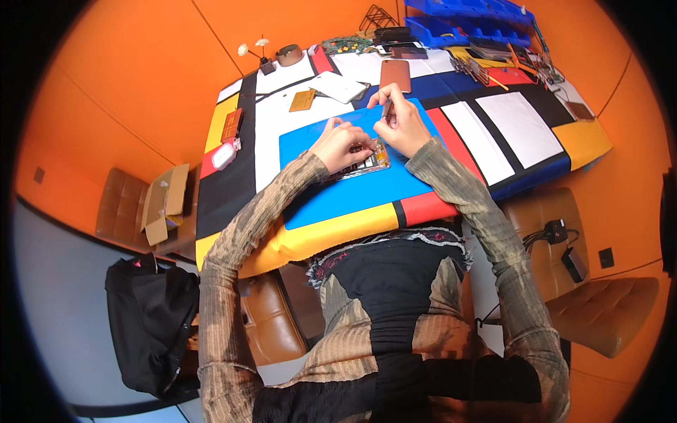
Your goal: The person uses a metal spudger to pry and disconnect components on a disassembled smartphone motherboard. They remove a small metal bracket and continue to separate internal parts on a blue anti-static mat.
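On a flat, rect., bright-blue work mat [324,203], an opened, flat electronic device [365,165] w/ dark innards & an orange-yellow part at its R end was laid, nr the mat's middle, partly covered by the bare L hand [343,146]. The L fingers were bent & kept close together over the device; whether anything was pinched btwn their tips couldn't be told. By the bare R hand [400,121], raised just beyond the device's R end, a slim dark-grey tool [386,108] was gripped, fingers curled narrow round it; its tip couldn't be made out. Both forearms were covered by brown-green mottled, ribbed sleeves [469,190]. The mat was spread on a multicoloured, colour-blocked tablecloth [271,261]. Beyond the mat, a reddish-brown rect. slab [395,75], a flat white rect. device [338,87] & a small gold-yellow rect. piece [302,100] were set out. At the table's far R, slim screwdriver-like tools [474,71] were grouped nr blue plastic bins [465,29], w/ assorted cables etc. strewn alongside.
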A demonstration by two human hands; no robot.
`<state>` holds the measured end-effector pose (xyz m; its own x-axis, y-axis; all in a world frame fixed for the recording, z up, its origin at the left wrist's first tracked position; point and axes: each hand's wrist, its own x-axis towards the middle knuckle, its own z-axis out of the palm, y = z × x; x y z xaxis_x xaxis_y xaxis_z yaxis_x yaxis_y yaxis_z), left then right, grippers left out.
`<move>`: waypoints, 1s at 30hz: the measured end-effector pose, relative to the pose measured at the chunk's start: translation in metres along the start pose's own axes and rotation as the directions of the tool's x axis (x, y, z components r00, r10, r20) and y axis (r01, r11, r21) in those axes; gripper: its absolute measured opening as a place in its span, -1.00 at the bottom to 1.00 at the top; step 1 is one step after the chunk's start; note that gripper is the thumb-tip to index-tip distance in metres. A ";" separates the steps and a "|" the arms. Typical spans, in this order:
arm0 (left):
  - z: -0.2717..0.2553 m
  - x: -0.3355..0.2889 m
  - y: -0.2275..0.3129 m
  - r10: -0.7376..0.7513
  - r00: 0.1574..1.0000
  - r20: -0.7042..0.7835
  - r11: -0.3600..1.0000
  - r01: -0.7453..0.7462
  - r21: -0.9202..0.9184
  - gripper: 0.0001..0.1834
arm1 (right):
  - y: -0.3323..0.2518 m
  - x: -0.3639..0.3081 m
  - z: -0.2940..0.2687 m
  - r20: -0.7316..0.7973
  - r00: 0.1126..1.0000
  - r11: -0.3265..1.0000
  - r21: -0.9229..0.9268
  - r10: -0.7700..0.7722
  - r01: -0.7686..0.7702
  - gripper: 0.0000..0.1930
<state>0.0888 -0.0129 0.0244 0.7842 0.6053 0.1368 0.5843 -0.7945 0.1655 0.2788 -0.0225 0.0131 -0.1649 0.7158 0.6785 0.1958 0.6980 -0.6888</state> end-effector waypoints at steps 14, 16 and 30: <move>-0.011 0.041 0.000 0.120 0.955 0.272 0.938 -0.199 0.283 -0.77 | 0.010 0.001 -0.007 -0.222 0.975 0.984 -0.174 0.004 -0.044 -0.70; -0.010 0.045 0.001 0.088 0.943 0.321 0.934 -0.190 0.303 -0.75 | 0.010 0.000 -0.006 -0.232 0.973 0.983 -0.179 0.004 -0.047 -0.70; -0.010 0.056 -0.012 0.051 0.899 0.435 0.981 -0.126 0.144 -0.83 | 0.010 -0.001 -0.008 -0.245 0.969 0.981 -0.191 -0.007 -0.041 -0.70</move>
<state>0.1234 0.0305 0.0397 0.8257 0.4815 -0.2938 0.5049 -0.8632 0.0042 0.2883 -0.0168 0.0076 0.0759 0.6841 0.7254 0.3831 0.6517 -0.6547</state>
